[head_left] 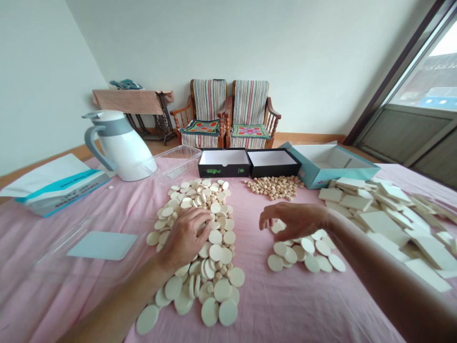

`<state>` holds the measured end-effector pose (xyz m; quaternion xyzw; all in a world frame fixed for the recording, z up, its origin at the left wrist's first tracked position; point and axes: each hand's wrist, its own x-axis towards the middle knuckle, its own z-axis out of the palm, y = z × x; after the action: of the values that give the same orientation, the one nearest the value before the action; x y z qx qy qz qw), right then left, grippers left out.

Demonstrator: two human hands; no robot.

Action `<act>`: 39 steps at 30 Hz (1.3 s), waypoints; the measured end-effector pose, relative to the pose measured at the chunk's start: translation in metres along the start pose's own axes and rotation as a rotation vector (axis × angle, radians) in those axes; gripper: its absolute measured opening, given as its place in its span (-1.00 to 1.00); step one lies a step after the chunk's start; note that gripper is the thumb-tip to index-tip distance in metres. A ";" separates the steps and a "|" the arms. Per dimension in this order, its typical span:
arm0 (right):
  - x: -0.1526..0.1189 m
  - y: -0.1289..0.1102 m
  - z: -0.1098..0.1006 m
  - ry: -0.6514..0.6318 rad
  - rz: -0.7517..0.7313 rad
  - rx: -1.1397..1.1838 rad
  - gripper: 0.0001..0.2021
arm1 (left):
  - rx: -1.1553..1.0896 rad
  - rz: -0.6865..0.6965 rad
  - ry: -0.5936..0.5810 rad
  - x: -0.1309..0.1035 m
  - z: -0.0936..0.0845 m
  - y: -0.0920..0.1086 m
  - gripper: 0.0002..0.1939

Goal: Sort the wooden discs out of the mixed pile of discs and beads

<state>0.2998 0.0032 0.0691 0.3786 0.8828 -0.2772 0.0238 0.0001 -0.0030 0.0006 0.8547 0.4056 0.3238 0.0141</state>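
A long heap of pale round wooden discs (222, 289), with small wooden beads or cubes (219, 272) among them, runs down the middle of the cloth. My left hand (185, 236) rests on this heap, fingers curled and thumb drawn close to them; whatever is inside the grip is hidden. On the right, my right hand (298, 220) hovers palm down over a smaller pile of wooden discs (312, 263). Its thumb and fingers are apart, and nothing shows between them.
Beyond the hands lie a pile of small wooden pieces (274, 188), two black boxes (223, 170) (274, 169) and a light-blue box (321, 176). Square wooden tiles (385, 224) spread at right. A white jug (124, 150), a plastic bag (60, 190) and clear plastic trays (178, 164) are left.
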 end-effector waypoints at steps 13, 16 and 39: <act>0.089 -0.018 0.055 0.415 0.042 -0.046 -0.83 | -0.008 0.007 0.025 0.000 -0.003 0.004 -0.86; 0.090 -0.016 0.058 0.430 0.057 -0.031 -0.86 | -0.003 0.001 0.013 -0.001 -0.002 0.003 -0.86; 0.090 -0.018 0.072 0.401 0.185 0.028 -0.87 | 0.014 0.001 -0.004 -0.001 0.000 0.003 -0.87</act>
<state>0.2113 0.0156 -0.0057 0.5058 0.8273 -0.2052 -0.1324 0.0019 -0.0055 0.0012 0.8555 0.4075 0.3193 0.0090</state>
